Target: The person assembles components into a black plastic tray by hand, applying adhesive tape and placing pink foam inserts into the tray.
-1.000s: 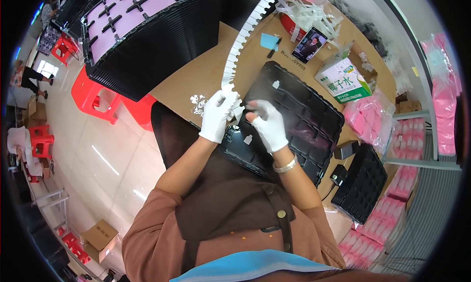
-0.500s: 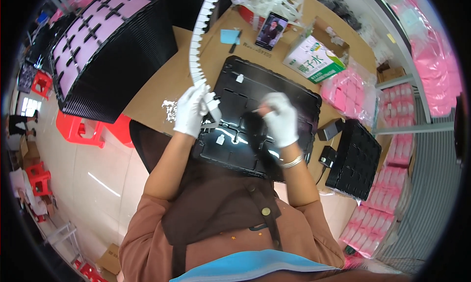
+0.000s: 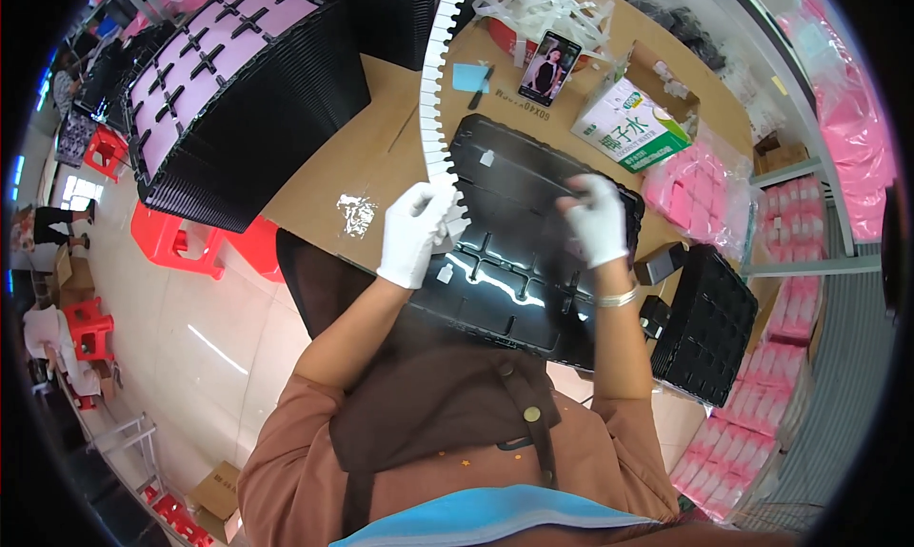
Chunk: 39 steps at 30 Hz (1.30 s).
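A long white strip (image 3: 434,99) with notched, tab-shaped labels along one edge hangs down into my gloved left hand (image 3: 411,235), whose fingers are pinched around its lower end. That hand is over the left edge of a glossy black plastic tray (image 3: 552,187) with moulded compartments. Two small white labels sit on the tray: an upper label (image 3: 487,158) near the far left corner and a lower label (image 3: 445,274) close to my left wrist. My gloved right hand (image 3: 602,225) hovers over the tray's right side; motion smears its fingers, and I cannot see anything in it.
Tall stacked black trays (image 3: 257,119) stand at left. Behind the work are a phone (image 3: 551,67), a blue pad (image 3: 470,77) with a dark-handled tool, and a carton (image 3: 628,128). Pink packs (image 3: 690,180) and a smaller black tray (image 3: 709,323) lie at right. A red stool (image 3: 176,242) is below left.
My right hand has moved right, from the tray's middle to its right side. The left keeps hold of the strip, and the loose ribbon beneath it no longer shows. The whole view has shifted slightly.
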Available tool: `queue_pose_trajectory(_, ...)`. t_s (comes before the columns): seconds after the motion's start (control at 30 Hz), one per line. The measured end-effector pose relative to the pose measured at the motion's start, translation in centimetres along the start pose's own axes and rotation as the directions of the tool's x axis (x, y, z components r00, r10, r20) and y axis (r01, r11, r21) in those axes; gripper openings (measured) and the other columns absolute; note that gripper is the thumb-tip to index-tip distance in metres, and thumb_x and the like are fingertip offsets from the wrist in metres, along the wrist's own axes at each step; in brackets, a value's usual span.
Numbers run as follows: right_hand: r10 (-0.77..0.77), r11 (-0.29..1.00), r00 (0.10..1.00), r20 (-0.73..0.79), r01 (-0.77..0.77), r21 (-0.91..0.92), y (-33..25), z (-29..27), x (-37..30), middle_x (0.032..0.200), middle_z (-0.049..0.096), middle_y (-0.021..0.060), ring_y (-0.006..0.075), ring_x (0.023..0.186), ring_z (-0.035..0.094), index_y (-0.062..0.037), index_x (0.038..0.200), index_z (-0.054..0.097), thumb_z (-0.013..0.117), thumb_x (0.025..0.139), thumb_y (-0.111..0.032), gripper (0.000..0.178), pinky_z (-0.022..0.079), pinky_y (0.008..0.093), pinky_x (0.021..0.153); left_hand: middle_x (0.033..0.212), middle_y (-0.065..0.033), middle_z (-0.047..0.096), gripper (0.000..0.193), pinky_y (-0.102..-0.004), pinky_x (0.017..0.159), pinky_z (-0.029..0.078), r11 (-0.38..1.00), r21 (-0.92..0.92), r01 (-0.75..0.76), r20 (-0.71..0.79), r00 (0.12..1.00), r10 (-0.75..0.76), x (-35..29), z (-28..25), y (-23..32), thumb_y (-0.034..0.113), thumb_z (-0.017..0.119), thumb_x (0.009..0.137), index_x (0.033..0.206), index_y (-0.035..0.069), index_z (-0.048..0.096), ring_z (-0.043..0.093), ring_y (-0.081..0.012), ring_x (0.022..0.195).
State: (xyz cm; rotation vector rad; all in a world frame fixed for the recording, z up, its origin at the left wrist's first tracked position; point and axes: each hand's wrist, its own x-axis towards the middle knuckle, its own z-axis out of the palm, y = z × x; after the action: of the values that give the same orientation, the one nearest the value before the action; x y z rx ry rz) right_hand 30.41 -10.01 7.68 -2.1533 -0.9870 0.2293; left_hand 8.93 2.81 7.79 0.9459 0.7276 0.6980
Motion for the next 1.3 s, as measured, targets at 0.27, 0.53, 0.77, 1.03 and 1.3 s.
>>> queue_pose_trajectory(0.27,-0.001,0.638,0.924,0.381,-0.293,0.712,-7.4,7.5,-5.5,0.081,0.061,0.0028,0.0073,0.069,0.055,-0.0011,0.090,0.061,0.067,0.077,-0.008,0.016,0.044,0.0204,0.065,0.067,0.0021,0.054,0.015,-0.0170,0.045,0.033,0.997,0.065,-0.040,0.013,0.999,0.039,-0.8,-0.2,0.4,0.018,0.059,0.087,0.085,0.003,0.061,0.042,-0.0004,0.051)
queue_pose_trajectory(0.53,-0.020,0.707,0.959,0.283,-0.186,0.682,-7.1,6.5,-6.3,0.078,0.057,0.0016,0.0079,0.067,0.053,-0.0010,0.082,0.061,0.066,0.074,-0.003,0.009,0.043,0.0210,0.061,0.066,-0.0004,0.056,0.017,-0.0177,0.045,0.035,1.000,0.016,-0.003,0.038,0.999,0.002,-1.2,0.0,-0.6,0.019,0.058,0.088,0.088,0.002,0.060,0.044,-0.0023,0.049)
queue_pose_trajectory(0.77,-0.152,0.932,0.986,0.071,0.119,0.342,-4.0,-3.3,-8.9,0.075,0.054,0.0059,0.0150,0.070,0.056,-0.0012,0.074,0.057,0.063,0.068,0.002,0.009,0.045,0.0260,0.063,0.077,-0.0023,0.060,0.021,-0.0158,0.044,0.035,0.999,0.040,-0.001,-0.049,0.999,0.003,-1.0,-2.3,-0.7,0.021,0.057,0.089,0.100,0.002,0.058,0.048,-0.0029,0.054)
queue_pose_trajectory(1.03,0.366,0.823,0.908,0.204,-0.213,-0.527,3.6,-4.6,-14.5,0.075,0.062,0.0153,0.0346,0.073,0.060,-0.0067,0.069,0.062,0.066,0.065,-0.014,0.009,0.048,0.0415,0.066,0.069,0.0001,0.055,0.018,-0.0160,0.044,0.033,0.985,0.173,0.002,-0.036,0.999,0.005,-2.0,-4.5,-3.4,0.018,0.057,0.089,0.092,0.001,0.059,0.042,-0.0018,0.050)
queue_pose_trajectory(1.3,0.386,0.824,0.913,0.134,-0.276,-0.494,4.0,-4.0,-15.3,0.079,0.061,0.0169,0.0355,0.072,0.060,-0.0053,0.073,0.060,0.065,0.067,-0.012,0.010,0.048,0.0411,0.064,0.069,0.0010,0.054,0.017,-0.0164,0.047,0.034,0.971,0.235,-0.042,-0.044,0.998,0.054,-2.7,-3.9,-4.0,0.018,0.056,0.090,0.089,0.002,0.059,0.043,-0.0015,0.052)
